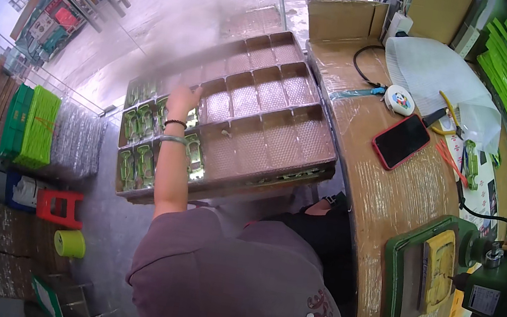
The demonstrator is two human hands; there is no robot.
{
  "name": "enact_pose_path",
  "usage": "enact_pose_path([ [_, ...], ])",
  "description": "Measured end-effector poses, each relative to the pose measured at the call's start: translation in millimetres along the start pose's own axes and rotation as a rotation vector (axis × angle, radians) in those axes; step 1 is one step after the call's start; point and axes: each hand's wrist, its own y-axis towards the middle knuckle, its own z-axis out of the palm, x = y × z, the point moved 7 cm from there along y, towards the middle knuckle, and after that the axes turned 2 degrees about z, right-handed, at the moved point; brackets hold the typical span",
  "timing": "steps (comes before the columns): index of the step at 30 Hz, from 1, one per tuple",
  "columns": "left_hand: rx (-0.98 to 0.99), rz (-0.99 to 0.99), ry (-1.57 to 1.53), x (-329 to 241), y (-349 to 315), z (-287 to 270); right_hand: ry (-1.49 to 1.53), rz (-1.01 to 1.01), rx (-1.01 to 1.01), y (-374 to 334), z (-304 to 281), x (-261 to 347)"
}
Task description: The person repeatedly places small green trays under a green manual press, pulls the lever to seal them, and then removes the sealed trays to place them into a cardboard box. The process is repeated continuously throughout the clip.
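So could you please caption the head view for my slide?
A left hand reaches over a divided tray partly filled with green pieces, beside a table.

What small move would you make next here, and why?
I'd probably lift the left hand slightly off the tray, to check what lies beneath it. Green parts fill compartments on its left, the middle row's compartments on its right look bare, and whether it holds a part is hidden.

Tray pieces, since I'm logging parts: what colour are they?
Light green pieces, shown best in the head view.
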Motion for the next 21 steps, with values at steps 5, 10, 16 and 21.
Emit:
enact_pose_path([
  [5, -0.006, 0.010, 0.039, 19.9, 31.8, 74.0, 0.062, 0.212, 0.219, -8.5, 1.0, -80.6],
  [10, -0.148, 0.068, -0.414, 19.6, -28.5, 14.9, 0.427, 0.019, 0.432, -15.1, 34.8, -42.5],
  [16, 0.643, 0.403, -1.544, -223.4, -170.5, -20.2, 0.632, -0.109, 0.885, -66.6, 150.4, 130.1],
  [21, 1.344, 0.570, -1.545, -328.3, -340.7, -1.3, 0.440, -0.240, 0.797, -79.7, 186.5, 162.2],
])
